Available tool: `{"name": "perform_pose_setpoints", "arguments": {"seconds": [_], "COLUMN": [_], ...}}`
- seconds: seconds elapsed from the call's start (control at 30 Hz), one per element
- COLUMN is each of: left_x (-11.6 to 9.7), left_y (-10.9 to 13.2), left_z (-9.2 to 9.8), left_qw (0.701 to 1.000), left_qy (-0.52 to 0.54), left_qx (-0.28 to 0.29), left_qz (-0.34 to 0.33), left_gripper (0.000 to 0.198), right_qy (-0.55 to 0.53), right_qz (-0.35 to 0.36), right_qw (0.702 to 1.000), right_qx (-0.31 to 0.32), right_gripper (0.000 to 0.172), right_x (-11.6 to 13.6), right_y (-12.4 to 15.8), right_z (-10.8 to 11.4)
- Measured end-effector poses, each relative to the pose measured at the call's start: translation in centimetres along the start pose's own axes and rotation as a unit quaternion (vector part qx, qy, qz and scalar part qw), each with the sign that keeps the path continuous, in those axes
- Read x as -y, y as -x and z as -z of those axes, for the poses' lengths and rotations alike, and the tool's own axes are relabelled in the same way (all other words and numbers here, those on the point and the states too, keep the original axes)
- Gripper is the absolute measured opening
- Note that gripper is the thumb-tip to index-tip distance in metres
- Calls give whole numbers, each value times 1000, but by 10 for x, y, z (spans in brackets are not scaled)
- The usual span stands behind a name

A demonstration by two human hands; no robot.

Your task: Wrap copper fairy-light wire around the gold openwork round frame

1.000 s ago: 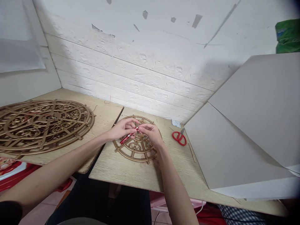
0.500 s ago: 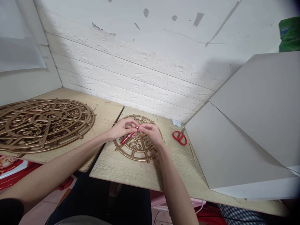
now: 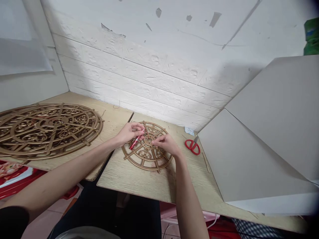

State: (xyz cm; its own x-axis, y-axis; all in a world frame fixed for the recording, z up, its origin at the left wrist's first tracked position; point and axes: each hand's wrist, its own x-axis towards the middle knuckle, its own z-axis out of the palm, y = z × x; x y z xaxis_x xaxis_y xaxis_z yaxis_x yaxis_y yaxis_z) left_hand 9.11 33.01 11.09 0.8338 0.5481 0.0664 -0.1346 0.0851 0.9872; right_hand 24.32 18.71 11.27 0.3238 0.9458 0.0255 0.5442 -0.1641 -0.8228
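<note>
Over a small round gold openwork panel (image 3: 142, 163) on the table, my left hand (image 3: 129, 133) pinches a slim, shiny red tube (image 3: 135, 143). The tube slants down toward the lower left, and its upper end lies among my fingertips. A short distance to the right, my right hand (image 3: 167, 145) hovers over the panel's middle with thumb and forefinger pressed together. Whatever is in that pinch, if anything, is too small to make out. The panel has spokes, rings and scroll ornaments, partly covered by my hands.
Larger round gold panels (image 3: 53, 151) lie stacked on the left table. Red-handled scissors (image 3: 192, 146) rest to the right, near a thin stick (image 3: 205, 162) and a crumpled bluish-white scrap (image 3: 189, 131). White boards (image 3: 251, 156) stand at the right; a brick-patterned wall (image 3: 139, 79) closes the back.
My hands were together at the tube's upper end and are now apart. The right hand has moved right and slightly down, while the left keeps the tube. The view has shifted slightly.
</note>
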Motion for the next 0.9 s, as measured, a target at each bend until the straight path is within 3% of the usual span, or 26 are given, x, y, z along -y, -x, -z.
{"name": "perform_pose_setpoints", "arguments": {"seconds": [0.13,0.47,0.7,0.9], "left_x": [0,-2,2,8], "left_y": [-2,-5,-7,-11], "left_z": [3,5,6,7], "left_qw": [999,990,986,982], "left_qy": [-24,49,90,132], "left_qx": [-29,-127,-128,-112], "left_qz": [-7,31,58,80], "left_gripper": [29,26,19,15], "right_qy": [79,-37,-219,-285], "right_qz": [26,45,28,22], "right_qw": [996,995,968,950], "right_qx": [19,-81,-122,-126], "right_gripper": [40,22,24,25], "right_x": [-4,-2,5,8], "right_y": [-8,-16,-19,-20], "right_z": [-20,-38,-53,-56]}}
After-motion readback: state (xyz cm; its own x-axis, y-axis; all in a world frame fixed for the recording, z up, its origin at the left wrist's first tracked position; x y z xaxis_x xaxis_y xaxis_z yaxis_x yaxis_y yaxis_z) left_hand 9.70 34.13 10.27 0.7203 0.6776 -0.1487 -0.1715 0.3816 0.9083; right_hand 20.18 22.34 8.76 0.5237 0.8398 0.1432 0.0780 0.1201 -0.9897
